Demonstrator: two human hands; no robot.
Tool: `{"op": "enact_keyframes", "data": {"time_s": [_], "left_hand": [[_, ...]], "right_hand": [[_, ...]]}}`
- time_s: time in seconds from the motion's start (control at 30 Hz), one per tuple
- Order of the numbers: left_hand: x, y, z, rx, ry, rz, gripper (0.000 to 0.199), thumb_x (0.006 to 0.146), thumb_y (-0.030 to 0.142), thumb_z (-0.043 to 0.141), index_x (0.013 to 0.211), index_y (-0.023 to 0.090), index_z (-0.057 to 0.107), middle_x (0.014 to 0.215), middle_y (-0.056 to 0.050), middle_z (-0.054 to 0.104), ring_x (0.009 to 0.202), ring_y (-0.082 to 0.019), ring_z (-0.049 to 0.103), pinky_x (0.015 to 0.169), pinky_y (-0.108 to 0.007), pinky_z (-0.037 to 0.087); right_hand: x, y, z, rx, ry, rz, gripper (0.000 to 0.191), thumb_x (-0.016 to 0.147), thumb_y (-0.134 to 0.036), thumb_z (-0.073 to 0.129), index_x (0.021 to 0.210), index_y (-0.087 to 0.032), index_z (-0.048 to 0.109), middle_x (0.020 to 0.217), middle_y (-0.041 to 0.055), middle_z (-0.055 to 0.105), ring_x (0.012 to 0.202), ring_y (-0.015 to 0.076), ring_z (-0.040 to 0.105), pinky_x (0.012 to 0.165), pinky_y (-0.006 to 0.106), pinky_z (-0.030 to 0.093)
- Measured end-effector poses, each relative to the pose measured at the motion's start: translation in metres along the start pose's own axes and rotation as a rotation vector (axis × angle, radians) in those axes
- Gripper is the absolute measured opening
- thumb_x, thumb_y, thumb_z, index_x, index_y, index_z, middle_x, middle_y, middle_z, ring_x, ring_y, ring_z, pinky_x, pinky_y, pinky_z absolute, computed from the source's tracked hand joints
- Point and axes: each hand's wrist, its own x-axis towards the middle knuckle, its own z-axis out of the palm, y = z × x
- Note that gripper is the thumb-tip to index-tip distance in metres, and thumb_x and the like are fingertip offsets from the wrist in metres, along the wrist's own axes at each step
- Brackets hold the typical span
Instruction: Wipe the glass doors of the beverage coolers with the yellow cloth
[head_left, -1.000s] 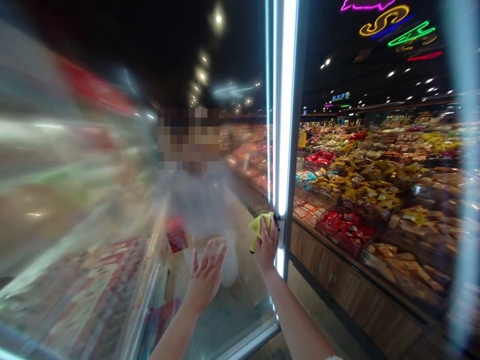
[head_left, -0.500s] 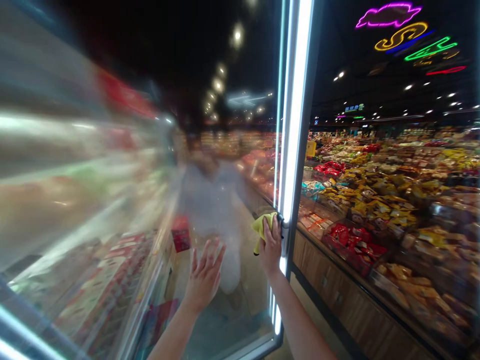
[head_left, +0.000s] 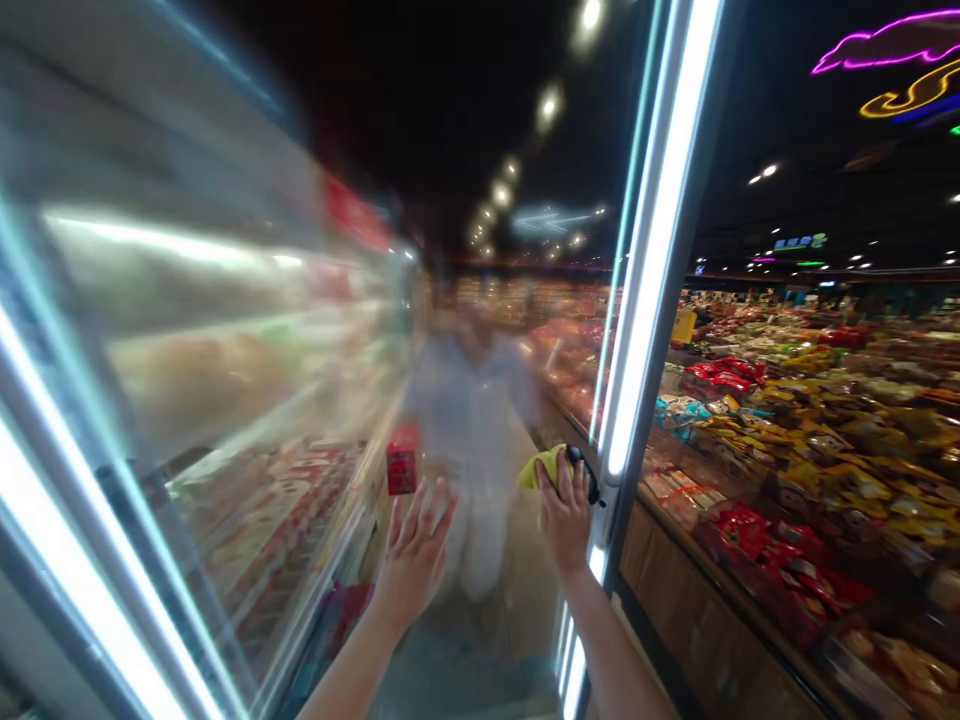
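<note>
Head view: light strip and yellow cloth shifted rightward in frame since earlier. Cloth right of center, under fingers of right hand, beside dark fitting; thumb's grip can't be told. Left hand open, fingers spread, before glass, lower center; contact unclear. Blurred person reflected mid-frame. Bagged goods fill right side; neon shapes upper right.
</note>
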Motion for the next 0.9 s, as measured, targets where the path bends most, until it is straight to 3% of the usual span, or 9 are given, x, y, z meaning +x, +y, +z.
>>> {"op": "enact_keyframes", "data": {"time_s": [0.1,0.2,0.3,0.43,0.57,0.67,0.8,0.9], "left_hand": [[-0.004,-0.005,-0.004,0.002,-0.017,-0.014,0.083,0.088,0.02,0.057,0.162,0.026,0.023,0.168,-0.007,0.026,0.158,-0.027,0.016,0.13,-0.051,0.004],[-0.002,-0.007,-0.005,-0.017,-0.028,-0.025,0.082,0.088,0.02,0.058,0.162,0.026,0.024,0.168,-0.007,0.025,0.158,-0.028,0.014,0.129,-0.051,0.005],[-0.001,-0.012,-0.004,-0.029,-0.042,-0.013,0.081,0.088,0.02,0.058,0.162,0.027,0.026,0.168,-0.006,0.025,0.158,-0.027,0.015,0.13,-0.05,0.004],[-0.003,-0.031,-0.009,-0.035,-0.044,-0.008,0.083,0.087,0.018,0.058,0.162,0.027,0.024,0.168,-0.006,0.025,0.158,-0.027,0.015,0.13,-0.051,0.003],[-0.005,-0.055,-0.018,-0.031,-0.028,-0.008,0.082,0.089,0.02,0.057,0.162,0.028,0.021,0.168,-0.005,0.025,0.158,-0.029,0.015,0.13,-0.054,0.005],[-0.007,-0.068,-0.023,-0.038,-0.016,-0.008,0.079,0.091,0.021,0.055,0.162,0.028,0.022,0.169,-0.005,0.024,0.158,-0.029,0.016,0.129,-0.055,0.007],[-0.009,-0.077,-0.026,-0.035,-0.005,-0.011,0.078,0.091,0.02,0.054,0.162,0.029,0.024,0.169,-0.005,0.024,0.158,-0.029,0.016,0.129,-0.055,0.008],[-0.012,-0.084,-0.028,-0.022,0.004,-0.001,0.078,0.091,0.02,0.054,0.162,0.028,0.023,0.169,-0.005,0.024,0.158,-0.028,0.015,0.129,-0.054,0.009]], "right_hand": [[0.025,-0.003,-0.002,0.054,0.108,0.127,0.057,0.102,-0.018,0.034,0.157,-0.032,0.039,0.17,0.0064,0.024,0.159,0.0339,0.008,0.119,0.067,0.031],[0.046,-0.034,-0.002,0.072,0.113,0.174,0.055,0.104,-0.022,0.037,0.158,-0.031,0.037,0.17,0.0077,0.023,0.158,0.0346,0.007,0.119,0.069,0.029],[0.036,-0.061,0.002,0.039,0.001,0.055,0.054,0.102,-0.023,0.047,0.154,-0.033,0.044,0.169,0.0057,0.028,0.158,0.0346,0.009,0.12,0.065,0.028],[0.005,-0.055,0.005,0.031,-0.011,-0.063,0.052,0.098,-0.014,0.048,0.144,-0.037,0.057,0.164,0.0014,0.039,0.157,0.0306,0.018,0.122,0.06,0.028],[0.022,-0.051,0.008,0.087,0.155,0.093,0.05,0.101,-0.016,0.041,0.147,-0.032,0.055,0.166,0.0056,0.034,0.157,0.0319,0.019,0.12,0.063,0.031],[0.047,-0.078,0.014,0.078,0.197,0.174,0.052,0.102,-0.019,0.038,0.153,-0.029,0.047,0.167,0.0081,0.03,0.158,0.0331,0.013,0.12,0.066,0.028],[0.041,-0.115,0.02,0.035,0.079,0.041,0.051,0.102,-0.019,0.043,0.15,-0.033,0.051,0.166,0.0054,0.035,0.158,0.0326,0.011,0.121,0.062,0.028],[0.018,-0.111,0.016,0.001,-0.006,-0.084,0.049,0.101,-0.017,0.045,0.145,-0.036,0.056,0.162,0.0022,0.042,0.158,0.0296,0.015,0.123,0.057,0.028]]}}
